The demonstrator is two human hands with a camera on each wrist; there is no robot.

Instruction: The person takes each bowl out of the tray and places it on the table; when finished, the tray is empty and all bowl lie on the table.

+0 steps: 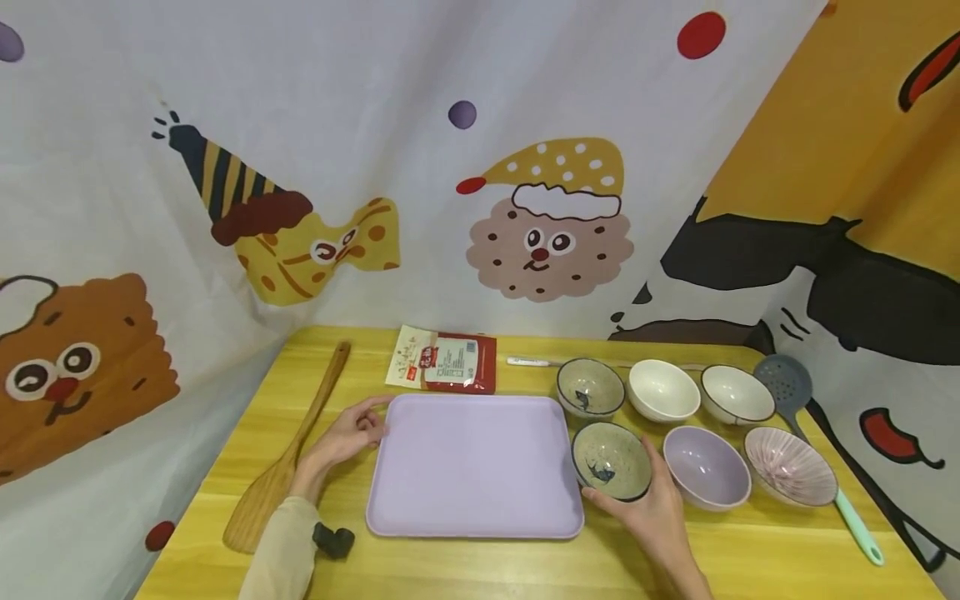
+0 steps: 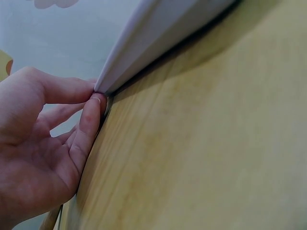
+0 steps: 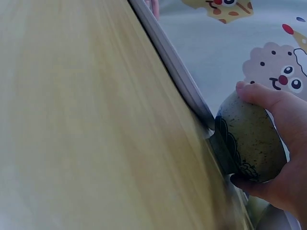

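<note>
A lilac rectangular tray point(image 1: 474, 467) lies flat on the table. At its upper left edge my left hand point(image 1: 347, 435) pinches the rim between thumb and fingers; the left wrist view shows the fingertips of that hand point(image 2: 53, 129) at the tray's edge point(image 2: 125, 57). My right hand point(image 1: 651, 518) grips a speckled beige bowl point(image 1: 612, 460) with a blue fish inside, thumb at the near side, fingers at the far side. This bowl point(image 3: 254, 134) is close beside the tray's right edge in the right wrist view, with the right hand point(image 3: 283, 139) round it.
Behind the held bowl stands a similar fish bowl point(image 1: 590, 388). To the right are a white bowl point(image 1: 663, 390), a dark-rimmed white bowl point(image 1: 738, 394), a purple bowl point(image 1: 707, 467), a pink striped bowl point(image 1: 791, 465) and a slotted skimmer point(image 1: 783, 382). A wooden spatula point(image 1: 270, 492) and a red packet point(image 1: 442, 360) lie left and behind.
</note>
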